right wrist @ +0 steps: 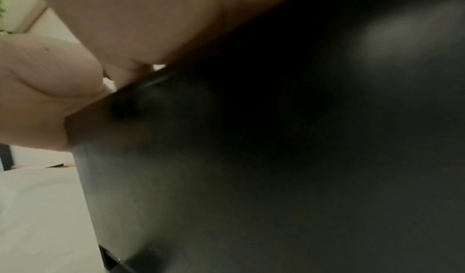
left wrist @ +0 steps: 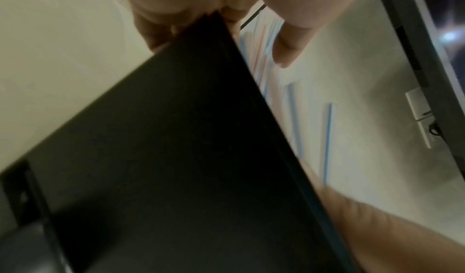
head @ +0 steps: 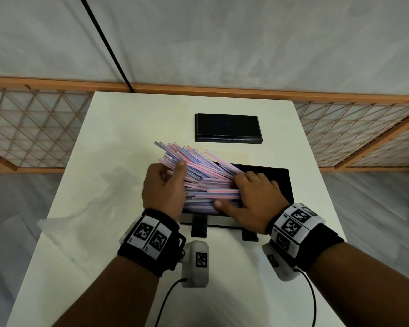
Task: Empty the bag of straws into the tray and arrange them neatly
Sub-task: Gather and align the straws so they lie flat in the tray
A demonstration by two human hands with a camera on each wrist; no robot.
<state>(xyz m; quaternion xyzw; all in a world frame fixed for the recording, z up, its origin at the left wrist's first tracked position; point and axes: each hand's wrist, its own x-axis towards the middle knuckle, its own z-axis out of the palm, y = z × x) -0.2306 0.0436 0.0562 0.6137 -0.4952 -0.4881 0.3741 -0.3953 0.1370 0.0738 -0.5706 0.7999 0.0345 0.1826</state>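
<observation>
A loose bundle of pink, blue and white striped straws [head: 198, 166] fans out from the black tray [head: 286, 182] toward the upper left, its far ends sticking out over the tray's left side. My left hand [head: 165, 185] grips the bundle from the left, thumb on top. My right hand [head: 248, 199] lies flat over the straws' right ends inside the tray and presses them down. The left wrist view shows the tray's dark wall [left wrist: 176, 158], blurred straws [left wrist: 264, 38] and my fingers [left wrist: 289, 44]. In the right wrist view only my palm [right wrist: 100, 38] and the tray wall [right wrist: 251, 158] show.
An empty clear plastic bag [head: 87, 208] lies crumpled at the left edge of the white table [head: 128, 114]. A second black tray or lid [head: 228, 127] sits at the back. Two black feet [head: 198, 228] jut out at the tray's front. A wooden lattice rail runs behind the table.
</observation>
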